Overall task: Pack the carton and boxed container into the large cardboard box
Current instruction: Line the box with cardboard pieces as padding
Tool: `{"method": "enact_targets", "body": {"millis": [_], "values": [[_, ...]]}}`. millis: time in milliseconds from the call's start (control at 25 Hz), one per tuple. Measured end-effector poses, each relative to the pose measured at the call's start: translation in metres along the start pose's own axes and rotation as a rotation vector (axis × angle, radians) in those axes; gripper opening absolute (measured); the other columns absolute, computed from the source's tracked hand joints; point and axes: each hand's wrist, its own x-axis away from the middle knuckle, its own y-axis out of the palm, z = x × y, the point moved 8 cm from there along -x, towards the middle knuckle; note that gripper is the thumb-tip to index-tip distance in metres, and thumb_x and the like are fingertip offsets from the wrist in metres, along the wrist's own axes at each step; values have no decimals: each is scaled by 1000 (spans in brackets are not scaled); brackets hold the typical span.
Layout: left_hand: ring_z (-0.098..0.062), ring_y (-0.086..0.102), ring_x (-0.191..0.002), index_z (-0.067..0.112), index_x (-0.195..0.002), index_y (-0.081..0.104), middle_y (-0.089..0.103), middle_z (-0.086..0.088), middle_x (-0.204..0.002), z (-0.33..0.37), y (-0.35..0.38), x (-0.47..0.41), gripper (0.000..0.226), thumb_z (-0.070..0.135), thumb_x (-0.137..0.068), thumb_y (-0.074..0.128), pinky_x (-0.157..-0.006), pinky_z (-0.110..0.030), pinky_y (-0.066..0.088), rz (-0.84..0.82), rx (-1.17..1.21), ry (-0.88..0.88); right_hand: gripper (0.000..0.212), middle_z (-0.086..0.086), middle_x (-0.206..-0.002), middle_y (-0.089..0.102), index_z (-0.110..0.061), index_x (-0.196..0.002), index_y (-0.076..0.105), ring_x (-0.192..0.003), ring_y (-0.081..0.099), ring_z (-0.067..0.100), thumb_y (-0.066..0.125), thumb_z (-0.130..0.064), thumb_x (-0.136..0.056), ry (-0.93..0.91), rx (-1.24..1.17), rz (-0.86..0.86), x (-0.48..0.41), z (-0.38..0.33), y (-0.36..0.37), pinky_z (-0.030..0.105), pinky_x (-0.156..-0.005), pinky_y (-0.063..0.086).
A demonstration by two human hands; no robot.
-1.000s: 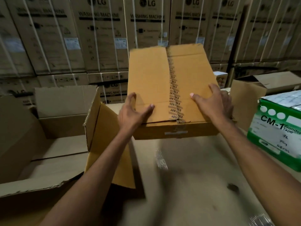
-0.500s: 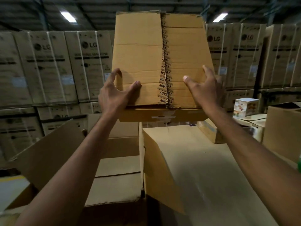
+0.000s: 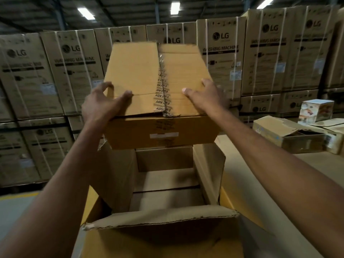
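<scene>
Carton [image 3: 158,86]: brown, printed tape along top seam, held in air, top face tipped toward camera, directly above far end of large cardboard box [image 3: 163,216]. L hand [image 3: 100,107] grips carton's left edge, thumb on top face, fingers curled round the side. R hand [image 3: 204,97] grips right edge, thumb on top, fingers wrapped over the side. Large box open, flaps up. Boxed container [image 3: 316,110], small w/ printed sides, well apart at right, next to a torn box [image 3: 290,135]. Bkgd: stacked LG washing-machine boxes [image 3: 221,58].
</scene>
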Motion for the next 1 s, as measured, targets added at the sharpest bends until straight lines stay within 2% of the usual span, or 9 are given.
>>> {"method": "enact_targets", "body": {"millis": [120,240,400,560,680,760,840,920,1000], "values": [[-36,61,-118,33,-145,54,54,-14,-145,-46,8,-7,81,79,-79,63,-76,-36,48,-74,-71,-88,77,4,-132,60,-28,-145,51,-113,55,28,58,-78,-86,9,96,-132,12,-10,41,38,-88,42],[-33,64,-112,32,-140,59,61,-13,-138,-76,35,1,76,78,-79,64,-75,-35,53,-167,-100,-130,75,5,-124,63,-26,-141,54,-101,56,27,59,-76,-86,57,170,-185,21,7,69,35,-79,43],[-26,60,-111,28,-137,62,61,-9,-136,-97,84,19,71,74,-83,64,-66,-30,41,-345,-141,-133,74,2,-105,63,-20,-129,62,-93,60,25,64,-76,-81,129,253,-230,28,47,96,33,-74,48],[-30,55,-125,28,-137,62,55,-9,-143,-124,121,28,73,76,-82,63,-77,-33,40,-492,-181,-160,67,2,-100,62,-21,-121,62,-90,60,24,64,-75,-81,177,302,-295,47,82,124,30,-66,42],[-31,55,-125,26,-138,62,54,-11,-145,-147,141,38,72,71,-82,68,-81,-36,43,-579,-158,-223,65,2,-107,65,-23,-117,59,-95,60,25,64,-75,-78,201,271,-329,58,104,151,35,-80,50],[-30,56,-124,25,-139,61,54,-11,-146,-155,151,46,71,68,-82,69,-79,-35,42,-618,-172,-231,75,6,-118,67,-22,-125,60,-106,61,30,62,-77,-74,221,268,-324,65,117,163,41,-90,53],[-29,59,-113,25,-141,59,54,-11,-146,-159,156,50,72,66,-82,71,-71,-33,45,-656,-178,-236,80,10,-130,63,-24,-135,59,-120,56,35,61,-78,-75,228,313,-305,68,125,167,43,-97,49],[-26,58,-103,26,-142,57,52,-12,-147,-165,160,53,73,63,-82,73,-65,-33,48,-708,-182,-244,83,12,-136,61,-25,-139,57,-126,53,36,60,-79,-77,225,334,-310,73,131,168,44,-99,45],[-31,59,-113,25,-142,57,48,-13,-150,-173,163,58,72,61,-82,74,-72,-36,50,-745,-200,-249,81,10,-134,62,-24,-139,57,-125,54,35,60,-79,-78,229,341,-334,79,139,174,41,-95,43]]}}
